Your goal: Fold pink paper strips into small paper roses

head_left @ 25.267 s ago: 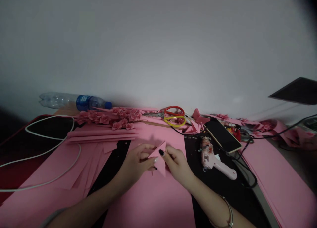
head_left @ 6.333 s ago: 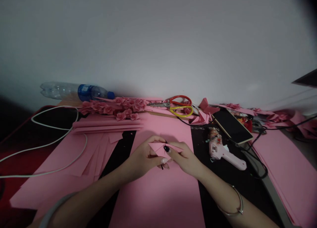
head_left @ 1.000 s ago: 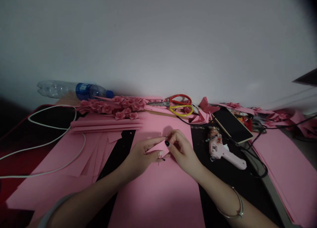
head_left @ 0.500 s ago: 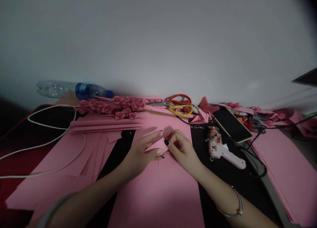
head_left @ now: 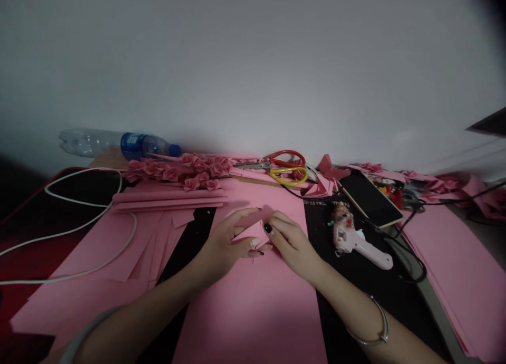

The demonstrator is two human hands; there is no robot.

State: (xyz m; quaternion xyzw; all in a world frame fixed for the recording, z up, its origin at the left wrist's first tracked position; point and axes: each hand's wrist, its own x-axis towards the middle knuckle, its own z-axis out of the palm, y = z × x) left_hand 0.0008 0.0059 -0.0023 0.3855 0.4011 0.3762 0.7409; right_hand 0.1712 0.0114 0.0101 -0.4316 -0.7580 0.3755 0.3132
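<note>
Head view is showing the left hand (head_left: 223, 248) and right hand (head_left: 292, 245) closing together on a folded pink paper piece (head_left: 255, 232) between them, above a pink sheet (head_left: 245, 322) whose open stretch is running to the frame's bottom edge, with a hot glue gun (head_left: 356, 250) lying well right.

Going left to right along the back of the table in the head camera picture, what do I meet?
plastic water bottle → pink paper roses → scissors with red and yellow handles → phone with a dark screen → folded pink paper pieces
</note>
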